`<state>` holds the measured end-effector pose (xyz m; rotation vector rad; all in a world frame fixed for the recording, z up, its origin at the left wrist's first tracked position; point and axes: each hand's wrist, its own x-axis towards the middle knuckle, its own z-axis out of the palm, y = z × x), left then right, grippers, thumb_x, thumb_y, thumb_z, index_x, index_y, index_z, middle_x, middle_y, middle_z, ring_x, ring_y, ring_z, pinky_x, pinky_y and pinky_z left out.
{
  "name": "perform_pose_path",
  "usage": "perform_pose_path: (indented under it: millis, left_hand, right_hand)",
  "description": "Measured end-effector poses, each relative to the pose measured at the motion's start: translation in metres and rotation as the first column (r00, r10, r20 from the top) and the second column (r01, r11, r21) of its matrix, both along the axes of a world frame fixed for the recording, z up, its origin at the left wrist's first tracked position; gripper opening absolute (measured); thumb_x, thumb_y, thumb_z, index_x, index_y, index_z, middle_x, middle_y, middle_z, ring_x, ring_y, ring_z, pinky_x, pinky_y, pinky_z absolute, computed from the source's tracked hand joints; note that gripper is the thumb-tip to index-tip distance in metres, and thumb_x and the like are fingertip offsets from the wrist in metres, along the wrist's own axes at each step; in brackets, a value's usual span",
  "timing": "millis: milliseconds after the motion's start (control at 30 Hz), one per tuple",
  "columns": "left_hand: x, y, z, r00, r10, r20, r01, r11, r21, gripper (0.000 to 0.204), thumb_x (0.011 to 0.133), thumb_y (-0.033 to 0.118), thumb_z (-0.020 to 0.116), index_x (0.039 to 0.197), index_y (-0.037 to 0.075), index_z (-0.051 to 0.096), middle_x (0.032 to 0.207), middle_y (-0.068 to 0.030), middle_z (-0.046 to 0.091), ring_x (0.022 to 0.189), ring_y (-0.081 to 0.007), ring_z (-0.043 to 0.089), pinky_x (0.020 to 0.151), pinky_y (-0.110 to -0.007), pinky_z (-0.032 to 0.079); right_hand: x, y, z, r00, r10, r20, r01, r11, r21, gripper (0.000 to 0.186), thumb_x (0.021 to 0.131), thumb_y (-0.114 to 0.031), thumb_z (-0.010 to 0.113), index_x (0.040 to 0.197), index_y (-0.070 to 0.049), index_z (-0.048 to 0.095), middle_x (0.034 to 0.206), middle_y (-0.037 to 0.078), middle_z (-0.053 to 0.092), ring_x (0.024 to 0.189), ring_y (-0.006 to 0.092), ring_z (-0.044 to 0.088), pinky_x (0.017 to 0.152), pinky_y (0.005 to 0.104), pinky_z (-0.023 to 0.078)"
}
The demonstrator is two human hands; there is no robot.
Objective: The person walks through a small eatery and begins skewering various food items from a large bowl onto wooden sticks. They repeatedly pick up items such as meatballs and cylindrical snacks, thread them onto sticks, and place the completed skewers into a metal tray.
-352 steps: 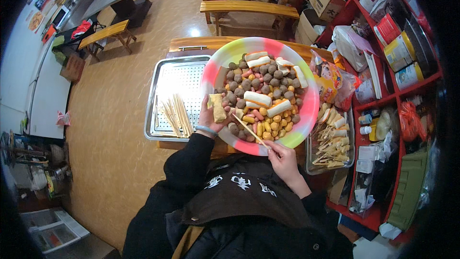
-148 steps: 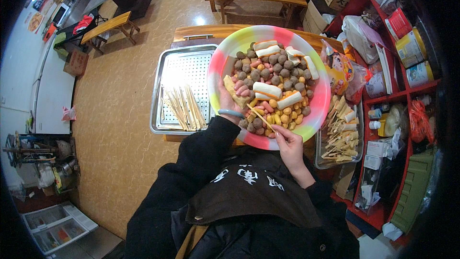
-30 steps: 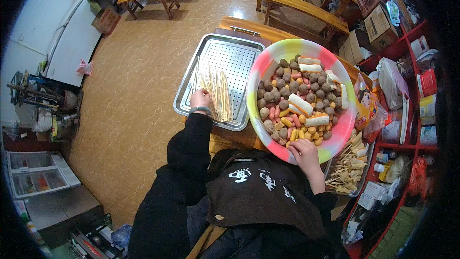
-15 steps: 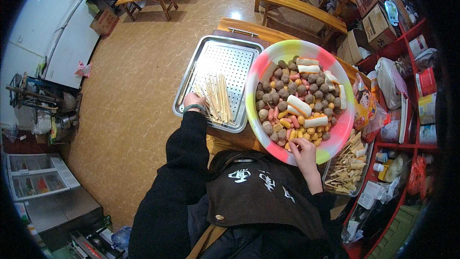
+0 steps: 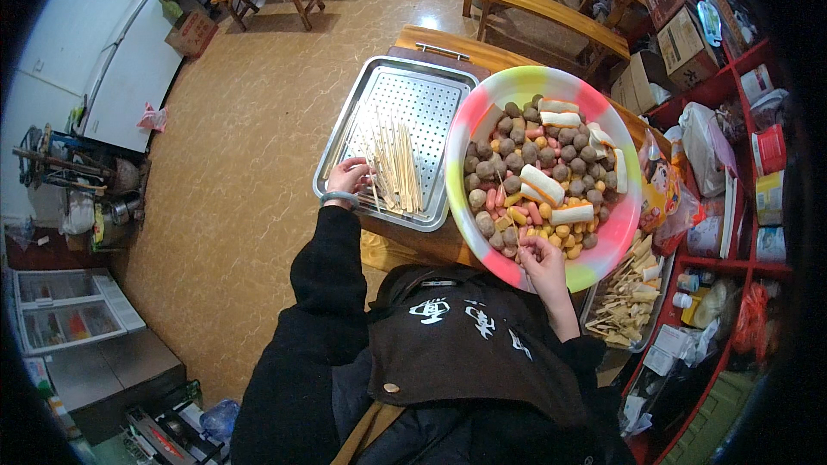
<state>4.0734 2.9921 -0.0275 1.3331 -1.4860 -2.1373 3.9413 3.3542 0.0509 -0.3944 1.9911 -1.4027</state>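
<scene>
My left hand (image 5: 347, 177) is over the left side of a perforated metal tray (image 5: 439, 76). Its fingers are slightly bent and apart, with the tips at the edge of a loose pile of bamboo skewers (image 5: 398, 168). At the near rim of a pink, yellow and white basin (image 5: 458, 133), my right hand (image 5: 544, 263) pinches a thin bamboo skewer (image 5: 512, 213) that points up and away over the food. The basin holds brown meatballs (image 5: 546, 156), small pink sausages (image 5: 491, 199), yellow balls (image 5: 572, 251) and white rolls with orange edges (image 5: 572, 214).
Tray and basin stand on a wooden table (image 5: 413, 38). Right of the basin, a metal tray holds filled skewers (image 5: 627, 301). Red shelves (image 5: 725, 269) with packages line the right side. Wooden benches (image 5: 543, 13) stand beyond, and a glass-topped freezer (image 5: 73, 314) is at the left.
My left hand has shifted up beside the skewers, and its fingers show more. My right hand has turned slightly, and the skewer at its fingertips now shows clearly over the food.
</scene>
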Motion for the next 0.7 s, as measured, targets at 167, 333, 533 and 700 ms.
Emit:
perform_pose_path:
  millis: [167, 333, 533, 700]
  left_hand:
    - [0.000, 0.005, 0.002, 0.993, -0.083, -0.088, 0.091, 0.992, 0.087, 0.025, 0.081, 0.008, 0.050, 0.105, 0.001, 0.051, 0.093, -0.0107, 0.060, 0.071, -0.0148, 0.060, 0.056, -0.020, 0.045]
    - [0.014, -0.006, -0.005, 0.992, -0.038, 0.117, 0.069, 0.958, -0.278, 0.023, 0.076, 0.009, 0.055, 0.098, 0.003, 0.057, 0.087, -0.0075, 0.062, 0.068, -0.0141, 0.060, 0.055, -0.022, 0.045]
    - [0.054, -0.028, 0.000, 0.905, 0.132, 0.405, 0.271, 0.555, -0.787, 0.014, 0.068, 0.008, 0.063, 0.081, 0.003, 0.064, 0.068, -0.0096, 0.062, 0.062, -0.0156, 0.059, 0.059, -0.026, 0.047]
    - [0.054, -0.019, 0.001, 0.831, -0.164, 0.531, 0.553, 0.344, -0.759, 0.014, 0.065, 0.007, 0.064, 0.079, 0.008, 0.064, 0.076, -0.0077, 0.061, 0.070, -0.0228, 0.057, 0.065, -0.031, 0.046]
  right_hand:
    - [0.002, 0.002, 0.003, 0.996, -0.041, 0.073, 0.044, 0.998, -0.040, 0.012, 0.079, -0.004, 0.055, 0.088, 0.004, 0.055, 0.071, 0.002, 0.056, 0.062, 0.0066, 0.052, 0.057, 0.0186, 0.042]
    - [0.004, 0.006, 0.005, 0.996, -0.021, 0.087, 0.025, 0.999, -0.047, 0.013, 0.079, -0.003, 0.054, 0.090, 0.004, 0.055, 0.070, 0.002, 0.055, 0.062, 0.0070, 0.052, 0.057, 0.0189, 0.041]
    - [0.004, 0.011, -0.001, 0.999, -0.028, 0.022, 0.028, 1.000, -0.011, 0.013, 0.079, -0.004, 0.055, 0.089, 0.003, 0.056, 0.069, 0.002, 0.055, 0.061, 0.0075, 0.052, 0.057, 0.0197, 0.041]
    - [0.004, 0.006, -0.005, 0.999, -0.002, 0.033, 0.002, 1.000, -0.016, 0.013, 0.078, -0.005, 0.056, 0.087, 0.003, 0.056, 0.067, 0.001, 0.055, 0.061, 0.0066, 0.051, 0.055, 0.0189, 0.040]
